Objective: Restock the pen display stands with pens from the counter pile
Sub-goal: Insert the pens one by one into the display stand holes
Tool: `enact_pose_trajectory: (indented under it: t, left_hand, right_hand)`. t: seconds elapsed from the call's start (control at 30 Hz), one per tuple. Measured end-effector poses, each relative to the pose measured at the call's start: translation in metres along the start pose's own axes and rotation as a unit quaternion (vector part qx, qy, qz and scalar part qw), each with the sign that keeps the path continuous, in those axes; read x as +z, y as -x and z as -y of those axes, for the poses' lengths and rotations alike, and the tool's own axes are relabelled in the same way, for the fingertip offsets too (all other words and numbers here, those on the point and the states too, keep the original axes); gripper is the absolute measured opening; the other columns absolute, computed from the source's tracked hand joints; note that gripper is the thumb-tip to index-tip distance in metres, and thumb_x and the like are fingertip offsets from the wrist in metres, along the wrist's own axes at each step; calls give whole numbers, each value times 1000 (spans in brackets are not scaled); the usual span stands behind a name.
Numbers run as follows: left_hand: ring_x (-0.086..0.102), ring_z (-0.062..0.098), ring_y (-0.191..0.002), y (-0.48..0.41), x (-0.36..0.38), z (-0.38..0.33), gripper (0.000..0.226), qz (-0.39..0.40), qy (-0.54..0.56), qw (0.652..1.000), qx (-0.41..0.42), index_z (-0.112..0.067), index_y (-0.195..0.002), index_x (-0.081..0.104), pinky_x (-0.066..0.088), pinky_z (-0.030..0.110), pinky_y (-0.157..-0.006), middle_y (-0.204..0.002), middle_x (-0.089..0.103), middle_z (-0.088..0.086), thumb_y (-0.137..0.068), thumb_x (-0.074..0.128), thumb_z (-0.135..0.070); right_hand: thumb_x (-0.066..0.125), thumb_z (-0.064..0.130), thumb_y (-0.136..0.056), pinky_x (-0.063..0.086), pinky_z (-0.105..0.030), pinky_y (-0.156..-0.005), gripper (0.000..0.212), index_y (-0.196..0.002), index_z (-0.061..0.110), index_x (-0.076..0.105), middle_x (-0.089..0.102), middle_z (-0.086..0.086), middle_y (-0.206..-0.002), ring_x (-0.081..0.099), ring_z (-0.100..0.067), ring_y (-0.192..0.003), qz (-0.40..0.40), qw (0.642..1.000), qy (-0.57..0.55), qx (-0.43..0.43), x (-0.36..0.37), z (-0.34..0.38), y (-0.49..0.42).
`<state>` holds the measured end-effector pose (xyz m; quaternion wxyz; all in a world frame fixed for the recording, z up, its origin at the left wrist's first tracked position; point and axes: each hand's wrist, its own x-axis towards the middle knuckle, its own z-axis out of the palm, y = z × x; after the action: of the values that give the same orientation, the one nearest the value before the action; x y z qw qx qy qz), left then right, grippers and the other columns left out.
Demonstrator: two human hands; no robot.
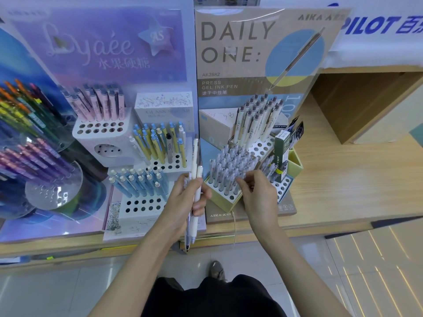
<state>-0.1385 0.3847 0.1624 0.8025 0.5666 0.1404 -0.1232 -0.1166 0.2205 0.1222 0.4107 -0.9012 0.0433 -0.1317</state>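
Observation:
My left hand (186,197) grips a small bunch of pens (196,177), cream and clear ones, held upright in front of the stands. My right hand (254,191) reaches into the front block of clear pens (231,165) in the "Daily One" display stand (219,202), fingertips pinched around one clear pen there. Behind that block stands a row of cream pens (256,120) in a white holed tier. Left of my hands is a white stand with blue pens (139,181), yellow-and-blue pens (158,143) and pink pens (98,101), with several holes unfilled.
A round acrylic carousel (41,156) of multicoloured pens fills the far left. Green refill boxes (282,152) sit at the right of the Daily One stand. The wooden counter (354,179) extends right, with an open shelf recess behind. My shoe shows on the tiled floor (274,252).

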Motion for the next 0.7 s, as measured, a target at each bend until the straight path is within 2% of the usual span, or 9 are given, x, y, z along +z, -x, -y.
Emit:
enact_pose_trajectory:
  t: [0.03,0.1,0.17,0.23,0.33,0.43,0.57,0.63,0.7]
  left_hand:
    - [30,8,-40,0,-1,0,5,7,0,1000,-1,-10,-94,41,28,18,-37,-61,61,3,-99,42,-12]
    - [32,9,-41,1,-1,-1,5,33,1,999,-2,-11,-94,40,30,17,-37,-69,67,9,-99,43,-13]
    - [37,9,-44,2,-1,-2,9,63,7,998,4,-11,-97,43,33,18,-39,-79,71,14,-97,47,-19]
    - [43,9,-47,2,1,-4,22,80,8,997,14,-8,-101,46,38,19,-41,-85,72,16,-91,51,-27]
    - [51,10,-50,2,2,-5,30,79,-25,996,25,-5,-104,52,46,22,-46,-86,74,13,-88,53,-30]
    - [60,10,-54,2,6,-6,23,76,-54,995,24,-9,-103,58,51,22,-52,-81,75,7,-91,52,-27]
    - [63,9,-55,1,15,-8,26,95,-55,993,36,-12,-99,60,53,23,-53,-66,71,-4,-82,54,-31]
    - [68,12,-63,-1,18,-8,28,92,-45,994,35,-11,-100,62,57,24,-61,-75,74,1,-82,54,-31]
    - [72,20,-81,-6,20,-8,34,86,-37,995,31,-8,-105,63,58,26,-73,-92,75,9,-84,53,-32]
  right_hand:
    - [68,18,-88,38,-20,-61,20,-97,5,56,56,3,-81,53,-15,-71,6,1000,-7,9,-2,2,2]
    - [67,26,-88,45,-31,-63,29,-104,5,54,55,3,-86,54,-15,-74,4,1000,7,11,-6,6,8]
    - [64,30,-89,46,-35,-60,31,-104,6,55,54,1,-89,55,-18,-76,-30,999,29,-23,-13,14,14]
    - [60,33,-91,45,-31,-62,24,-97,10,58,54,3,-88,55,-14,-76,-37,998,-11,-47,-21,26,14]
    - [58,39,-90,43,-19,-66,21,-83,21,64,61,9,-79,54,-3,-74,76,987,-143,20,-34,48,0]
    - [65,30,-88,42,-11,-62,14,-86,16,69,62,5,-76,52,0,-66,185,951,-235,83,-38,66,-13]
    - [67,9,-87,45,-10,-52,9,-80,2,65,52,-11,-73,51,-2,-56,205,898,-365,134,-38,74,-15]
    - [66,7,-87,46,-12,-54,8,-80,3,66,54,-11,-73,53,-4,-59,194,899,-369,133,-43,72,-18]
    - [66,9,-87,44,-13,-59,5,-85,6,70,62,-5,-74,55,-5,-65,172,916,-344,113,-54,68,-26]
